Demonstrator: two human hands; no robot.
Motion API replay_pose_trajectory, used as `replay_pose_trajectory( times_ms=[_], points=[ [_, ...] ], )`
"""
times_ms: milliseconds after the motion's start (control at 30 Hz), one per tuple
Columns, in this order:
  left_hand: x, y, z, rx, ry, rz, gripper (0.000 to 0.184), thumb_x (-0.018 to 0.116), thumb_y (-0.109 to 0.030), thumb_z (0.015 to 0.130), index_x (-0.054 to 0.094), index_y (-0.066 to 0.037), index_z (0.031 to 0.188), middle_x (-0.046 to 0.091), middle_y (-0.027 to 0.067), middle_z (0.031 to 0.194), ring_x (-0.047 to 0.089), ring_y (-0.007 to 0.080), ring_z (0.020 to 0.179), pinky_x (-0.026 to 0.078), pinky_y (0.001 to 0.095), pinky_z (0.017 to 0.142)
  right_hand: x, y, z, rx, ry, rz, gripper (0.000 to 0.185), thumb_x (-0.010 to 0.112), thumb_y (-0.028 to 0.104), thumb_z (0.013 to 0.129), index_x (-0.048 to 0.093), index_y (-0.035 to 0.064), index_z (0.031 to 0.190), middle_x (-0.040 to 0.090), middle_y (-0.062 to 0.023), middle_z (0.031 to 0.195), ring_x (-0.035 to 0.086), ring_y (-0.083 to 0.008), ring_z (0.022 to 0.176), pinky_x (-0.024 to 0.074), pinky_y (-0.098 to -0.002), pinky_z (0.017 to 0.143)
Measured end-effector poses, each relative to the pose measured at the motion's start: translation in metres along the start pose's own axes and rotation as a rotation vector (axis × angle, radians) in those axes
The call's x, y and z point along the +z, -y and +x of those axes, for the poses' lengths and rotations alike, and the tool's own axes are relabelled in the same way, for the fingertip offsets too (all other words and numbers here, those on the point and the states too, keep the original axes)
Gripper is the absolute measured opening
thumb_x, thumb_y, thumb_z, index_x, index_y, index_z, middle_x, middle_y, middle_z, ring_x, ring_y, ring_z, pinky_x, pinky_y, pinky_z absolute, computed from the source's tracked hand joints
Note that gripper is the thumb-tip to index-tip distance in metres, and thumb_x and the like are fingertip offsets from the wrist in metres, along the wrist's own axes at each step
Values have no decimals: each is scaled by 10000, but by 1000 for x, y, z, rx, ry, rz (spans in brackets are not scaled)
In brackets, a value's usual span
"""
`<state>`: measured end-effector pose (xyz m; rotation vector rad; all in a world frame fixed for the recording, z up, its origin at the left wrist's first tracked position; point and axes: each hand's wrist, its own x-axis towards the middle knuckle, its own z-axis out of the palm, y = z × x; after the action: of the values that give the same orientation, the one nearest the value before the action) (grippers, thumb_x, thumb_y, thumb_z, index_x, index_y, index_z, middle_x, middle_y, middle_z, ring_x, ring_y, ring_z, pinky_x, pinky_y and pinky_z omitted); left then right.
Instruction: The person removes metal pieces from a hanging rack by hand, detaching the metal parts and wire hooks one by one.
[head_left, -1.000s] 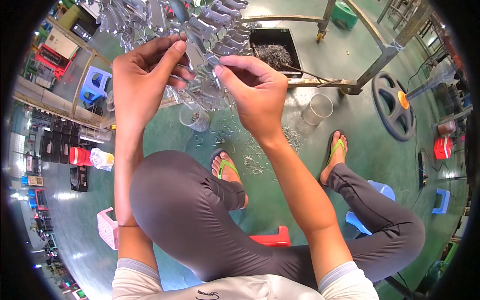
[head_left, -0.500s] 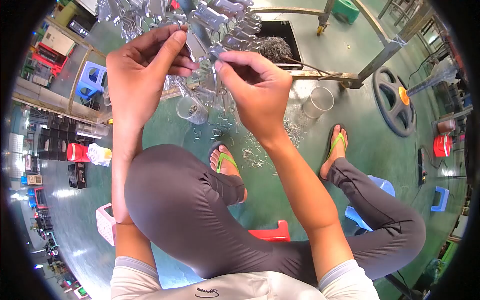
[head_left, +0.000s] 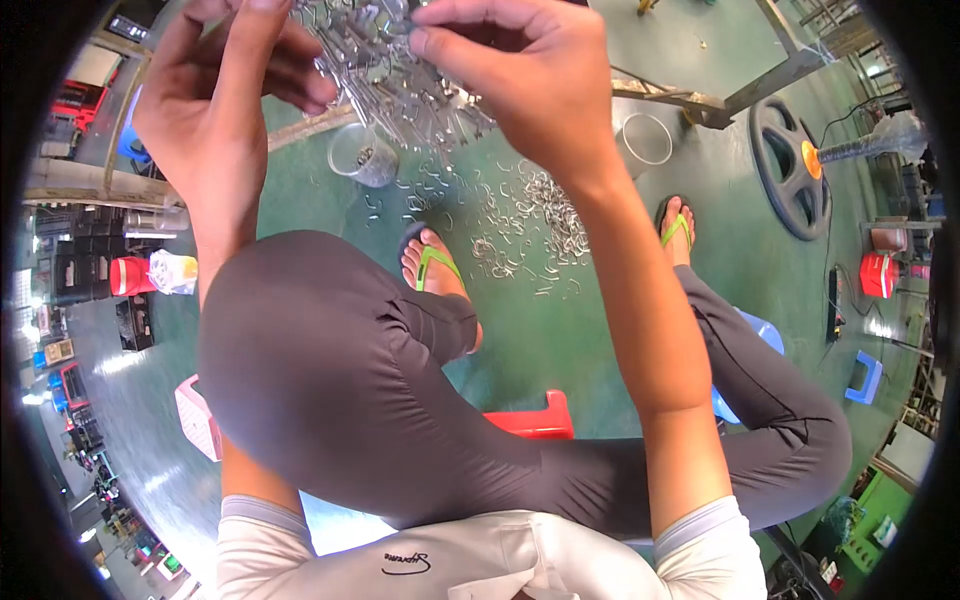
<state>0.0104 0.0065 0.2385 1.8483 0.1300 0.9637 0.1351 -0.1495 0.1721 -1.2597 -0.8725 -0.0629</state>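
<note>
At the top edge, a cluster of thin silvery metal parts [head_left: 385, 75] hangs between my hands. My left hand [head_left: 225, 75] is just left of it, fingers bent and partly cut off by the frame's top; whether anything is between thumb and forefinger cannot be seen. My right hand [head_left: 535, 75] is at the cluster's right side, thumb and forefinger pinched at a part too small to make out. Below the cluster stands a clear plastic cup [head_left: 363, 157] with small metal pieces in it. Many small curved metal pieces [head_left: 555, 220] lie scattered on the green floor.
A metal frame [head_left: 765, 85] crosses the top right, beside a black handwheel [head_left: 785, 170]. Another clear container [head_left: 646, 140] stands near my sandalled foot. A red stool [head_left: 535, 418] shows under my legs, with a pink stool [head_left: 197, 415] at left and a blue stool [head_left: 864, 378] at right.
The view has shifted, so floor and cups appear higher. My left hand has moved up and left, and my hands are farther apart. The upper flat metal parts have left the frame.
</note>
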Motion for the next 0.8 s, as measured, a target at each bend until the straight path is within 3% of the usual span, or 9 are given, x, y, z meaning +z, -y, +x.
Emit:
replay_pose_trajectory(
  times_ms=[67,100,133,300,633,800],
  points=[
    [-7,22,-16,-27,25,-94,179,772,-142,957,757,23,1026,714,76,752,690,130,613,543,256,537,-1,22,3,140,50,64,106,750,37,893,754,-56,944,732,-46,785,644,-66,708,520,-231,653],
    [1,28,-25,-112,20,-71,112,794,-126,937,766,-23,972,699,51,708,655,106,564,486,241,493,-5,22,5,157,99,100,114,758,38,894,754,-57,958,736,-40,808,646,-60,725,523,-227,665],
    [-1,41,-32,-157,146,-93,127,815,-110,914,764,-27,995,703,53,714,643,97,568,474,233,497,-11,22,8,172,148,135,124,766,39,896,754,-58,972,740,-34,831,647,-55,742,525,-222,678],
    [28,66,-66,-354,251,63,244,848,-89,874,749,16,1070,714,38,741,625,71,597,484,227,534,-2,18,2,147,151,122,128,765,20,905,747,-60,1004,748,-34,870,662,-55,770,532,-210,708],
    [40,106,-72,-298,206,-7,295,859,-148,878,761,37,1085,751,47,803,651,60,659,511,218,597,-16,5,7,193,197,136,148,770,23,909,749,-43,1039,742,-27,877,653,-49,764,519,-207,686],
    [36,114,-70,-261,173,73,261,855,-147,878,780,18,1067,761,28,828,668,56,709,518,202,637,-60,-49,-30,334,23,-120,180,767,154,945,782,-13,1010,745,-30,859,632,-85,716,503,-242,660]
  ],
)
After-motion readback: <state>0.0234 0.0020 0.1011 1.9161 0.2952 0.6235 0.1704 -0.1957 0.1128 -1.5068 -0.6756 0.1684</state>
